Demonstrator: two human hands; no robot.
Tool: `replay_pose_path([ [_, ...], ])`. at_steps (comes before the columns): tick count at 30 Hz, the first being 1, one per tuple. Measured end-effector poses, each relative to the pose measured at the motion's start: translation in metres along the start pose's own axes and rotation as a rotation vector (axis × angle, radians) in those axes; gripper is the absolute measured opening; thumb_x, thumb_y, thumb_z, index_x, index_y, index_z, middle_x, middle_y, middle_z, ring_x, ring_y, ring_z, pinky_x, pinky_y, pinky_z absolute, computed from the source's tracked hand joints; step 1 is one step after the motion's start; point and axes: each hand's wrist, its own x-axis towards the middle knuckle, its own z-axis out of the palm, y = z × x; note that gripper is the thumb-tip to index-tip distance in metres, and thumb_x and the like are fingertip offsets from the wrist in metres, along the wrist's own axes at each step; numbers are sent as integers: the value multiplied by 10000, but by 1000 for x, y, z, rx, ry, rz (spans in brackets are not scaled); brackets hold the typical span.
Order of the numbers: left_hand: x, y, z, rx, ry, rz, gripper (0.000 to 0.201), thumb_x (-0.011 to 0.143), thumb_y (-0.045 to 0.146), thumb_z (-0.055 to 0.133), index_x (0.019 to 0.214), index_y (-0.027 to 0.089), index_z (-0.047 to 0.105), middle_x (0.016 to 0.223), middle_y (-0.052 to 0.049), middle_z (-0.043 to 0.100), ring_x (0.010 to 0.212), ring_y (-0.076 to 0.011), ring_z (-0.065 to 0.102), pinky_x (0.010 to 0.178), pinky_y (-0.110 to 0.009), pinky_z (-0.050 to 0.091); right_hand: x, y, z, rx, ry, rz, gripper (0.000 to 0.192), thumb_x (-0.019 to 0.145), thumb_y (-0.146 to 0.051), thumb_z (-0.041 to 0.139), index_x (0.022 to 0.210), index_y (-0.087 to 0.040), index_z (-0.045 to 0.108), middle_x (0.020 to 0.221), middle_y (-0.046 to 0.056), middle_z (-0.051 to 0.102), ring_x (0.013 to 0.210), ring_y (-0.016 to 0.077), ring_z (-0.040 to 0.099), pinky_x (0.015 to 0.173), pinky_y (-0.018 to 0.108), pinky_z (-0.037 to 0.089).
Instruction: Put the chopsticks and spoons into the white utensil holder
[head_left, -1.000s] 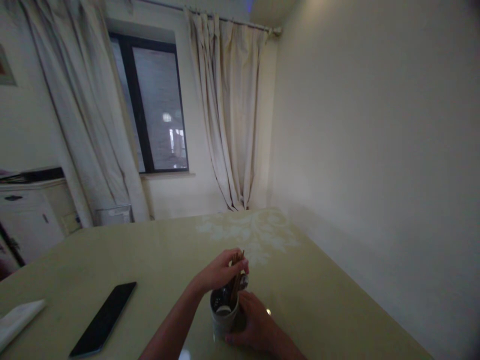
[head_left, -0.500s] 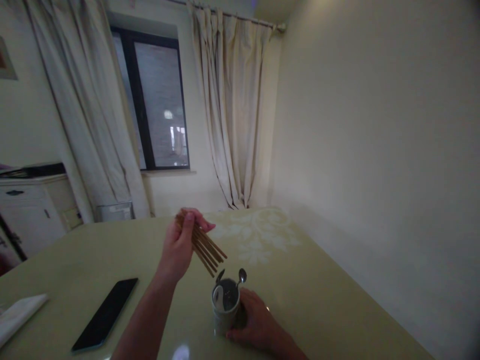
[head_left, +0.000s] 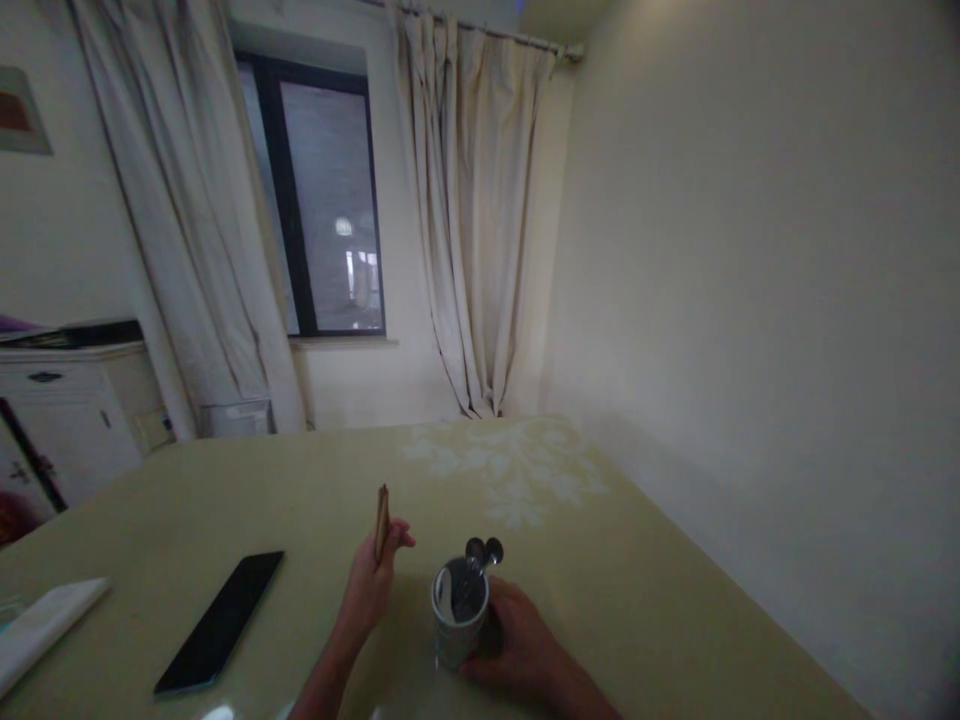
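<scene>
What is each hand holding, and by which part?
The left hand holds the chopsticks low on their visible length, upper ends sticking out above the grip. The right hand grips the cup around its right side, below the rim.

You get a dim, slightly hazy view. Bright reflections mark the window; glare spots your near tabletop.

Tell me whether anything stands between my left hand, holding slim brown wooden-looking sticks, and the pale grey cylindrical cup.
Nothing visible does: between your left hand, holding the sticks, and the cup, only the glossy yellow-green tabletop shows. Shiny metal spoons rise above the cup's rim.
</scene>
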Motion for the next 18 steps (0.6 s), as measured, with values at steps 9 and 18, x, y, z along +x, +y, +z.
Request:
replay_pose_path([
  [9, -2, -34, 4, 907, -216, 24, 561, 933, 41, 317, 1373, 212, 620, 1495, -128, 659, 1349, -256, 647, 1159, -430, 451, -2, -2, -2, 15, 13, 32, 941, 536, -362, 974, 1421, -283, 662, 1454, 104, 673, 1318, 396, 602, 1165, 484, 415],
  [18, 16, -55, 0, 919, -431, 27, 669, 961, 481, 556, 1552, 172, 503, 1675, -142, 452, 1578, -288, 384, 1308, -479, 253, -2, 0, -1, 13, 0, -3, 903, 567, -394, 966, 1411, -295, 662, 1445, 101, 679, 1306, 398, 611, 1153, 479, 424],
])
